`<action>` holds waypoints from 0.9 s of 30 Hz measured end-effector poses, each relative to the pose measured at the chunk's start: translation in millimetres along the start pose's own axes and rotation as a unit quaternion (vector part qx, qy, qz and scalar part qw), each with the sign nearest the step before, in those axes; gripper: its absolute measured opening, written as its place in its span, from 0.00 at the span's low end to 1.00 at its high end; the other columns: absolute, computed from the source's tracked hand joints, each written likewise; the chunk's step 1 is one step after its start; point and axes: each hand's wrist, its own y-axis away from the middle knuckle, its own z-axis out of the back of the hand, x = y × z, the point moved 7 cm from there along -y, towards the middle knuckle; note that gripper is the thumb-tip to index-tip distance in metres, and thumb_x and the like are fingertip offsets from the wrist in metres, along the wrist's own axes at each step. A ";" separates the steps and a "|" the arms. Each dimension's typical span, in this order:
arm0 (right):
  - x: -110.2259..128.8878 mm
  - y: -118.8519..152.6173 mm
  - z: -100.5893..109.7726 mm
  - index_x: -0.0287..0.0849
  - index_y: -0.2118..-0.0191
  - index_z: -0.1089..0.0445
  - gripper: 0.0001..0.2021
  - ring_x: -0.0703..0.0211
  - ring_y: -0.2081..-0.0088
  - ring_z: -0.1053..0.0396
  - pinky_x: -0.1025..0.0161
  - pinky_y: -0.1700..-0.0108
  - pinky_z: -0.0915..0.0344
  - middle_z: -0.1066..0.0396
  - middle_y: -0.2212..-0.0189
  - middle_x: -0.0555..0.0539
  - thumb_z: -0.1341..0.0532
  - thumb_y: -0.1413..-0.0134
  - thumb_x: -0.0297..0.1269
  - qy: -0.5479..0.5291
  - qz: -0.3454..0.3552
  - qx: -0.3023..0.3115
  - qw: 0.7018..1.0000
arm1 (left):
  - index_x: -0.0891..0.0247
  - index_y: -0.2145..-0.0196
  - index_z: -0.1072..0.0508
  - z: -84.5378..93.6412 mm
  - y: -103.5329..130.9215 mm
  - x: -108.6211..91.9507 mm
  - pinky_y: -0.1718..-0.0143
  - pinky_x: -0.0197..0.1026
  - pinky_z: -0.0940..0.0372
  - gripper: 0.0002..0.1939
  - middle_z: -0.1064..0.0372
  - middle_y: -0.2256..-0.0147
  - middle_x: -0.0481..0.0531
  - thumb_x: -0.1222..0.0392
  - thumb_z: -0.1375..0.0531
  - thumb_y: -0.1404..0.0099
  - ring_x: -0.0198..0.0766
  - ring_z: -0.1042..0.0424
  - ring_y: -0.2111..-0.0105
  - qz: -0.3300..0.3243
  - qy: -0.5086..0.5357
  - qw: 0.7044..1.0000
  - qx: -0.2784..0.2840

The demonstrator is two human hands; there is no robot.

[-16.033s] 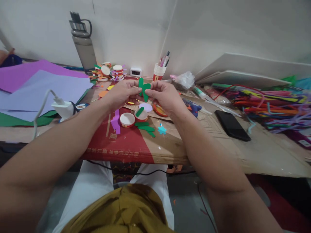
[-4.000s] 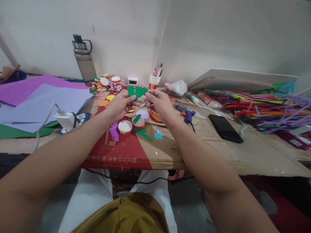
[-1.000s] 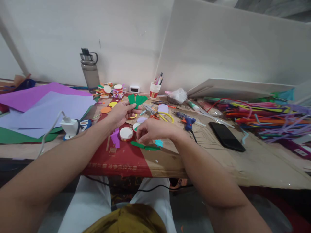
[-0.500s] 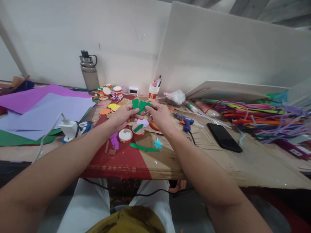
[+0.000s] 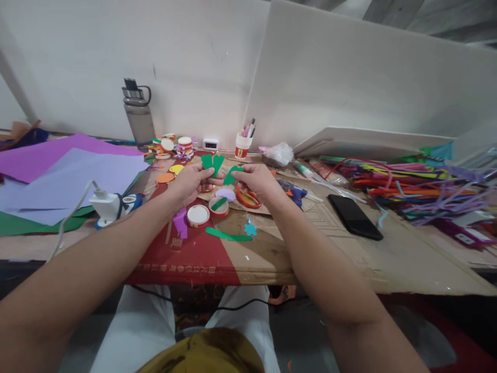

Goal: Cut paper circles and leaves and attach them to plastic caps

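Fanned green paper pieces (image 5: 212, 163) are pinched between the thumb and fingers of my left hand (image 5: 193, 182). My right hand (image 5: 257, 182) grips a separate green paper piece (image 5: 233, 175), a small gap away from the others. Below the hands sit a white-topped round cup piece (image 5: 198, 215) and a second round piece (image 5: 216, 209) with a green strip (image 5: 219, 203) across it. Green strips (image 5: 239, 238) and a blue flower-shaped cutout (image 5: 250, 228) lie nearer the front edge. Orange-handled scissors (image 5: 248, 199) rest beneath my right hand.
Purple sheets (image 5: 93, 173) and a white plug (image 5: 106, 204) are at left, with a bottle (image 5: 139, 119) behind. A pen cup (image 5: 243, 146) stands at the back. To the right are a blue glue gun (image 5: 298, 195), a phone (image 5: 354, 216) and colourful pipe cleaners (image 5: 404, 191).
My hands have moved apart, and the green pieces that were together are now split between them. The camera view has shifted slightly.
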 end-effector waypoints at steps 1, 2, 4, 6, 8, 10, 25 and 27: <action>-1.0 0.2 -0.6 0.41 0.76 0.32 0.09 0.69 0.83 0.42 0.69 0.80 0.45 0.37 0.85 0.54 0.37 0.48 0.34 0.013 -0.010 0.015 1.000 | 0.70 0.68 0.28 0.2 -0.4 -0.3 0.80 0.29 0.34 0.06 0.22 0.70 0.57 0.72 0.43 0.34 0.32 0.24 0.78 0.000 0.001 1.000 0.002; -1.7 0.9 -1.3 0.41 0.77 0.32 0.09 0.69 0.83 0.42 0.69 0.80 0.46 0.37 0.85 0.54 0.37 0.48 0.34 0.026 -0.019 0.031 0.999 | 0.69 0.68 0.28 0.6 -0.8 -0.4 0.80 0.29 0.34 0.05 0.22 0.70 0.57 0.72 0.43 0.34 0.32 0.25 0.78 0.000 0.002 1.000 0.003; -1.4 3.1 -2.1 0.41 0.77 0.31 0.08 0.69 0.83 0.43 0.68 0.81 0.48 0.36 0.85 0.53 0.36 0.49 0.33 0.053 -0.027 0.063 0.996 | 0.69 0.67 0.27 2.3 -2.3 -0.2 0.80 0.30 0.34 0.05 0.22 0.69 0.58 0.71 0.42 0.34 0.32 0.25 0.78 -0.002 0.003 1.000 0.005; 0.6 5.8 -2.5 0.42 0.77 0.30 0.08 0.69 0.83 0.43 0.68 0.81 0.48 0.35 0.84 0.53 0.36 0.51 0.34 0.088 -0.022 0.105 0.990 | 0.69 0.67 0.27 4.3 -4.0 0.2 0.79 0.30 0.34 0.05 0.21 0.69 0.58 0.71 0.42 0.34 0.32 0.24 0.78 -0.006 0.001 1.000 0.005; 2.9 8.8 -2.4 0.42 0.78 0.29 0.08 0.69 0.83 0.44 0.67 0.81 0.49 0.36 0.85 0.54 0.35 0.52 0.35 0.133 -0.007 0.154 0.979 | 0.69 0.66 0.27 5.7 -5.3 1.0 0.79 0.31 0.34 0.04 0.21 0.68 0.58 0.70 0.41 0.34 0.33 0.24 0.78 -0.009 -0.001 1.000 0.006; 4.8 11.2 -1.0 0.42 0.80 0.30 0.09 0.70 0.83 0.46 0.67 0.81 0.52 0.39 0.86 0.55 0.34 0.53 0.36 0.181 0.011 0.194 0.964 | 0.69 0.66 0.27 6.2 -5.7 1.5 0.79 0.31 0.34 0.02 0.21 0.68 0.58 0.69 0.39 0.35 0.33 0.24 0.77 -0.010 0.001 1.000 0.007; -17.9 18.1 -12.9 0.42 0.83 0.30 0.13 0.67 0.83 0.38 0.67 0.79 0.43 0.32 0.86 0.51 0.34 0.50 0.36 0.307 -0.025 0.341 0.888 | 0.68 0.66 0.26 3.3 -2.9 1.6 0.80 0.30 0.37 0.03 0.21 0.67 0.58 0.69 0.40 0.35 0.31 0.26 0.77 0.007 -0.018 1.000 -0.016; -17.2 18.5 -11.5 0.42 0.82 0.29 0.12 0.66 0.82 0.37 0.68 0.78 0.41 0.32 0.86 0.51 0.34 0.50 0.34 0.287 -0.024 0.348 0.892 | 0.67 0.63 0.25 3.4 -3.3 1.8 0.80 0.30 0.38 0.04 0.21 0.66 0.57 0.69 0.40 0.34 0.31 0.25 0.77 0.006 -0.020 1.000 -0.019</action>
